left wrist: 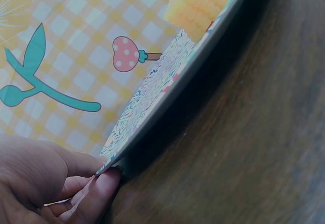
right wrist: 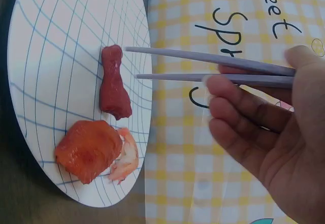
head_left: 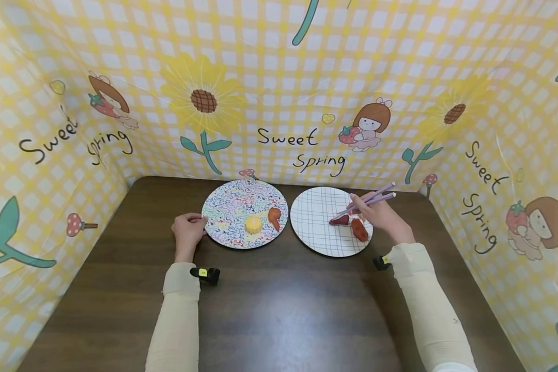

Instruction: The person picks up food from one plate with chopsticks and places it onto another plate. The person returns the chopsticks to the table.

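My left hand (head_left: 188, 232) pinches the left rim of a plate with multicoloured squiggles (head_left: 228, 206); in the left wrist view, thumb and fingers close over its edge. On that plate lie a yellow corn piece (head_left: 253, 224) and an orange-brown drumstick (head_left: 274, 218). My right hand (head_left: 378, 213) holds a pair of lilac chopsticks (right wrist: 218, 59) over a white plate with a blue grid (head_left: 311, 206). Their tips stand apart, close to a dark red drumstick-shaped piece (right wrist: 112, 84); whether they touch it I cannot tell. Beside it are an orange-brown glazed chunk (right wrist: 89, 150) and a pink shrimp-like piece (right wrist: 127, 155).
Both plates stand side by side near the back of a dark wooden table (head_left: 279, 310). Yellow checked cloth (head_left: 279, 93) with flowers and cartoon figures encloses the back and sides. A black wrist camera (head_left: 206, 275) is strapped to the left sleeve.
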{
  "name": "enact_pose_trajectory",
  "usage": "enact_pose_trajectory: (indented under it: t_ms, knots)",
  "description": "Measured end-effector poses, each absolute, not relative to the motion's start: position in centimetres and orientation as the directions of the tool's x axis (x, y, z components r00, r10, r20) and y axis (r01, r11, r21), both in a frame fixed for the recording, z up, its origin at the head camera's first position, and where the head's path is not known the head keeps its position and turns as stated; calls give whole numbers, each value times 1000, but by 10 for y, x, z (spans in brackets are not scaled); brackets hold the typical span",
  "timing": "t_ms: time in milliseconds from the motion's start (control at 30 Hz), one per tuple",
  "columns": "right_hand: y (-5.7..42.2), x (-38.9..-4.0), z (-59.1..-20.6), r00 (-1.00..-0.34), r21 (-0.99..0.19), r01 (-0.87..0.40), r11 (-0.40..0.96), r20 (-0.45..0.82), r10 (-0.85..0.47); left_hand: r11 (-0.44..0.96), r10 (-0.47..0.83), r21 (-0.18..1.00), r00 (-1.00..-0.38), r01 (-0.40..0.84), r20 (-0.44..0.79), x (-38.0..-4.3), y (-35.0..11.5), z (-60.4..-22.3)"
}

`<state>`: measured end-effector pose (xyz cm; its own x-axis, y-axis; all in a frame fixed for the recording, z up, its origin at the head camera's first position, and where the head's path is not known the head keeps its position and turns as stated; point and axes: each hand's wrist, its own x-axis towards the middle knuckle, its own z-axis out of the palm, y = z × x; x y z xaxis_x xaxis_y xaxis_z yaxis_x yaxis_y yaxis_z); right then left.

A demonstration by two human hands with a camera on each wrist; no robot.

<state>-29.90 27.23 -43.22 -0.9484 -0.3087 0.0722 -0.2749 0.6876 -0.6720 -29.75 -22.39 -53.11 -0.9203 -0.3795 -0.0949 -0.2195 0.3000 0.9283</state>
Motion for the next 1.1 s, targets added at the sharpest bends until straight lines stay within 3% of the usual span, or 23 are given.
enact_pose_trajectory:
  t_ms: [333,500,800,933,1100]
  knots:
    - [271,-290,-420,-931,-590,-328,738,67,-360,278,-379,934,-919,-225,-109,-297,-222,-533]
    - [265,-291,-423,-916,-560,-325,762,-15,-402,287,-378,932,-920,-220,-101,-299,-222,-531]
    - [251,-289,-433,-938,-450,-300,841,-22,-346,268,-376,936,-919,-227,-115,-297,-223,-532]
    - [252,-288,-436,-957,-501,-263,824,28,-289,270,-376,935,-919,-229,-116,-297,-223,-532]
    - [257,-289,-436,-948,-593,-317,740,169,-270,273,-383,937,-918,-219,-103,-298,-224,-530]
